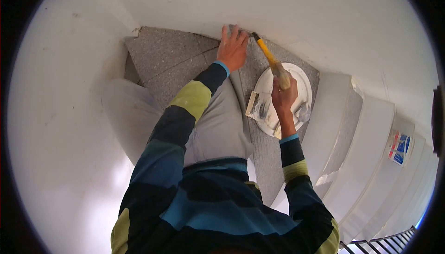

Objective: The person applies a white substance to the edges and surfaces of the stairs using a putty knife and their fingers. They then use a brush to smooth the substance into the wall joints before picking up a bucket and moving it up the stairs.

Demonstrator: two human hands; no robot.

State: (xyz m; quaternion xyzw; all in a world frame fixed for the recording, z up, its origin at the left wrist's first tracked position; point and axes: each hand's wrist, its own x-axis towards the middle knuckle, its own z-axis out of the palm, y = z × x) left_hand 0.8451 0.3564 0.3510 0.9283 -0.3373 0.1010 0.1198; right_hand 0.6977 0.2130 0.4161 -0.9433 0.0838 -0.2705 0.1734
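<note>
My left hand (232, 49) rests at the foot of the white wall, on the edge of the grey speckled floor, its fingers spread. My right hand (284, 93) is over a round white lid (303, 79) on the floor, closed round a brush (267, 52). The brush has a yellow handle with a black end pointing up and left to the wall, and pale bristles beside my fingers. A flat scraper (260, 107) with a smeared blade lies across the lid's left edge. At the lid's right edge sits a small greyish object (303, 112), unclear in kind.
White walls (320, 18) curve round the landing. Steps (345, 129) go down on the right, with a blue, red and white printed container (400, 148) on them. A dark railing (384, 244) stands at the lower right. My bent knees are on the floor below my hands.
</note>
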